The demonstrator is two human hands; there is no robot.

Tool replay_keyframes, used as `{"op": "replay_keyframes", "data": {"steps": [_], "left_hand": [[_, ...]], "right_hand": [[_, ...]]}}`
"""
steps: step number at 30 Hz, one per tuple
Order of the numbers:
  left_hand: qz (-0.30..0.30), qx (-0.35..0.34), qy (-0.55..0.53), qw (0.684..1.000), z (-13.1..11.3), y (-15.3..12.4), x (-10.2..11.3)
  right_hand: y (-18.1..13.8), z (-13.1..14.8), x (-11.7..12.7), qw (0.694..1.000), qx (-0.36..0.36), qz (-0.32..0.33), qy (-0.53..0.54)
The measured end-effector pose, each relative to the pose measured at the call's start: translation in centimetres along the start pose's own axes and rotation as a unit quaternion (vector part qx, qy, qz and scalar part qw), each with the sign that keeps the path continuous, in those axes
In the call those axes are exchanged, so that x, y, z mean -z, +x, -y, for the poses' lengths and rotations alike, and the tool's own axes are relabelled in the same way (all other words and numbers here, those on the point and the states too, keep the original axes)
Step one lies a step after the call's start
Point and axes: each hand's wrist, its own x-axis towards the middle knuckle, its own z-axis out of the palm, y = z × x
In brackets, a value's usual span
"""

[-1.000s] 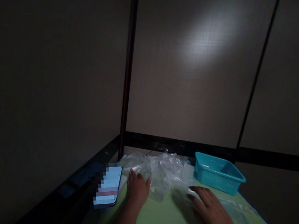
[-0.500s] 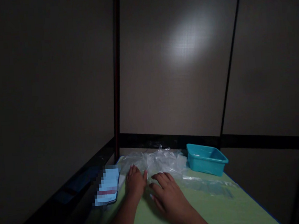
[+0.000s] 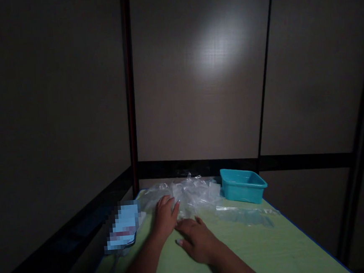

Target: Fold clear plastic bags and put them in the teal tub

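A heap of crumpled clear plastic bags [image 3: 189, 192] lies at the far end of a light green table [image 3: 257, 252]. My left hand [image 3: 164, 215] rests flat on the near left edge of the heap, fingers stretched out. My right hand [image 3: 198, 238] lies palm down on the table just right of the left hand, fingers spread, its fingertips near the left hand and the heap. Neither hand grips anything that I can see.
A teal plastic tub [image 3: 241, 185] stands at the table's far right corner. One flat clear bag [image 3: 245, 215] lies apart in front of it. A phone [image 3: 121, 227] with a lit, blurred screen sits at the left edge. Dark walls enclose the table.
My right hand has moved left from the flat bag near the tub to beside my left hand. The left hand has stayed on the heap. The view has swung rightward.
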Motion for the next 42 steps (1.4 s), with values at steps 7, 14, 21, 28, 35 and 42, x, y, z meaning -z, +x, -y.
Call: {"op": "replay_keyframes", "data": {"steps": [7, 14, 21, 28, 35, 42], "left_hand": [[0.034, 0.078, 0.059, 0.995, 1.3, -0.1, -1.2], [0.072, 0.092, 0.065, 0.991, 1.4, -0.1, -1.5], [0.025, 0.074, 0.030, 0.996, 1.4, 0.3, -0.7], [-0.046, -0.037, -0.025, 0.998, -2.0, 0.0, 2.9], [0.013, -0.175, -0.016, 0.984, -4.8, -1.6, 4.1], [0.036, 0.039, 0.106, 0.993, -1.4, -0.8, 2.8]], "right_hand": [[-0.2, -1.9, -0.2, 0.997, -0.079, -0.015, -0.007], [-0.3, -1.8, -0.1, 0.998, -0.054, -0.031, 0.001], [-0.3, -1.9, -0.1, 0.998, -0.048, -0.033, -0.006], [-0.3, -1.9, -0.3, 0.998, -0.053, -0.041, 0.006], [-0.1, -2.0, -0.2, 0.996, -0.076, -0.049, 0.008], [-0.4, -2.4, -0.5, 0.996, -0.068, -0.059, 0.007]]}}
